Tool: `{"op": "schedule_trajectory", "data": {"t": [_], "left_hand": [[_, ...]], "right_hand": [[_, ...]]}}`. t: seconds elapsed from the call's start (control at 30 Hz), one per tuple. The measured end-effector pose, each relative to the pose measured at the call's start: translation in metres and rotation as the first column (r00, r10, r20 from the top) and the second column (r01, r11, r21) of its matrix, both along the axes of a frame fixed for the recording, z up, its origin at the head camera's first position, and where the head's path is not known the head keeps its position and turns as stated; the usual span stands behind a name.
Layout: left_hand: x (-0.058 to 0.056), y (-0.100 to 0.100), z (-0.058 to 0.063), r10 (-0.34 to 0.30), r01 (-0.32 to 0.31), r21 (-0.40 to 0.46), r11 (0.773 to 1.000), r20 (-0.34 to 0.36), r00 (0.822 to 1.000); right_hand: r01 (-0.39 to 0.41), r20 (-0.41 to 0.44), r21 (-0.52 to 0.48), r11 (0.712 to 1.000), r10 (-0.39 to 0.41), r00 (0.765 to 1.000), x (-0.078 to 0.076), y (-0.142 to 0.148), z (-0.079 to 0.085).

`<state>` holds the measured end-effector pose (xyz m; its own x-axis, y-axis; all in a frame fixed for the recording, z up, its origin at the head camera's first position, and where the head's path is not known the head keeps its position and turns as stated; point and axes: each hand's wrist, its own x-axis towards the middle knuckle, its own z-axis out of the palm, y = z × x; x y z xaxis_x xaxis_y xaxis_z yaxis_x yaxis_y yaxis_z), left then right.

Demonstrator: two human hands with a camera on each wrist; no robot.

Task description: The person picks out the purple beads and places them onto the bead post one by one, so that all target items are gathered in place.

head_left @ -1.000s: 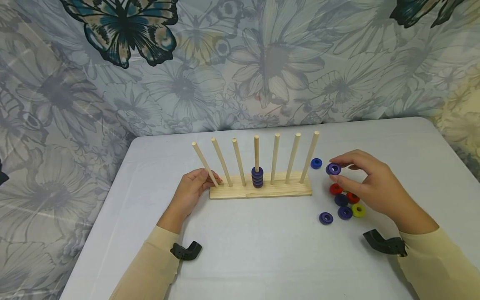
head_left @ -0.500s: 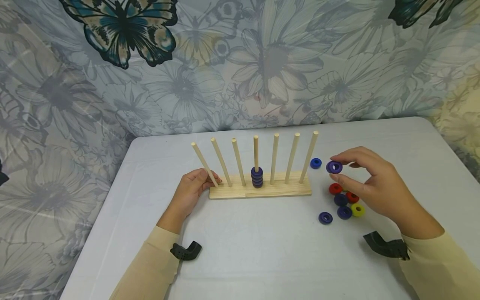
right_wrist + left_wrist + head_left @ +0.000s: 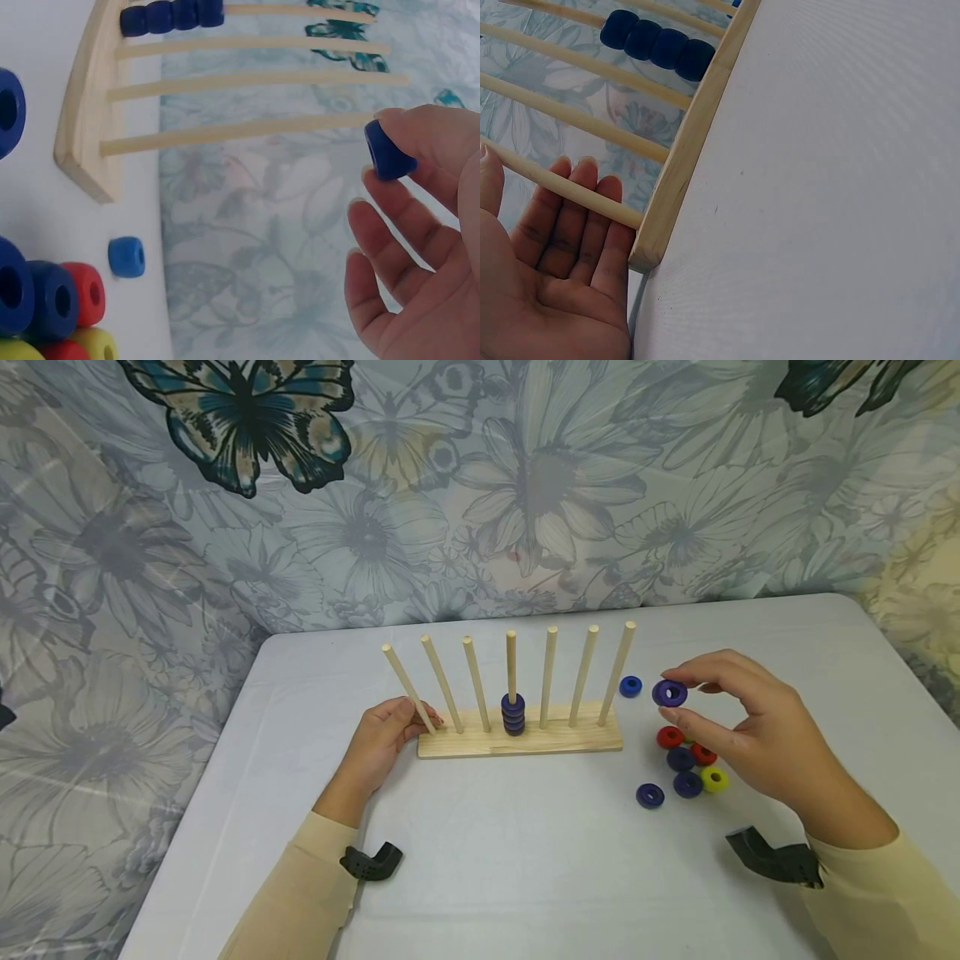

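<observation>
In the head view a wooden peg stand (image 3: 555, 742) with several upright pegs stands on the table. Several dark blue beads (image 3: 513, 715) are stacked on its middle peg, also visible in the left wrist view as blue beads (image 3: 660, 45). My left hand (image 3: 382, 739) is at the stand's left end, thumb and fingers around the leftmost peg (image 3: 577, 191). Off the stand's right end, my right hand (image 3: 750, 727) pinches a dark blue bead (image 3: 669, 693) between thumb and fingertip, raised over the table. Its hole shows toward the head camera; the bead (image 3: 388, 154) is seen side-on from the right wrist.
Below my right hand lies a group of loose beads: red (image 3: 670, 737), dark blue (image 3: 681, 759) and yellow (image 3: 714, 778). One dark blue bead (image 3: 650, 796) lies nearer the front, and a brighter blue bead (image 3: 631, 686) beside the stand's right end. Floral cloth (image 3: 555, 485) hangs behind the table.
My right hand has shifted slightly right, and the bead in its fingers has turned to show more of its hole. The left hand and the stand stay in place.
</observation>
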<state>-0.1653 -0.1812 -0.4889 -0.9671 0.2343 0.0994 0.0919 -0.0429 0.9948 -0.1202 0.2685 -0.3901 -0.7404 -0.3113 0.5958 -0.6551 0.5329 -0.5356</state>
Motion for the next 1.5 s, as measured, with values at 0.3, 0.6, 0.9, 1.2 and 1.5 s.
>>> {"op": "schedule_trajectory", "data": {"t": [0.3, 0.6, 0.9, 1.2, 1.5], "left_hand": [[-0.001, 0.0, -0.002, -0.005, 0.005, 0.007, 1.0, -0.012, 1.0], [-0.002, -0.001, -0.003, -0.007, 0.007, 0.007, 1.0, -0.02, 1.0], [-0.001, 0.0, -0.001, -0.011, 0.011, 0.01, 1.0, -0.027, 1.0], [0.0, 0.0, 0.0, -0.021, 0.022, 0.017, 1.0, -0.022, 1.0], [-0.001, -0.001, -0.001, -0.018, 0.019, 0.017, 1.0, -0.023, 1.0]], "right_hand": [[-0.017, -0.042, -0.036, 0.999, 0.015, 0.999, 0.005, -0.004, 0.005], [-0.025, -0.033, -0.044, 0.999, 0.023, 0.999, 0.011, -0.013, 0.017], [-0.067, -0.132, -0.07, 0.995, 0.057, 0.99, 0.013, -0.023, 0.023], [-0.07, -0.16, -0.077, 0.995, 0.057, 0.985, 0.013, -0.029, 0.03], [-0.066, -0.201, -0.089, 0.994, 0.047, 0.978, 0.01, -0.037, 0.042]]}}
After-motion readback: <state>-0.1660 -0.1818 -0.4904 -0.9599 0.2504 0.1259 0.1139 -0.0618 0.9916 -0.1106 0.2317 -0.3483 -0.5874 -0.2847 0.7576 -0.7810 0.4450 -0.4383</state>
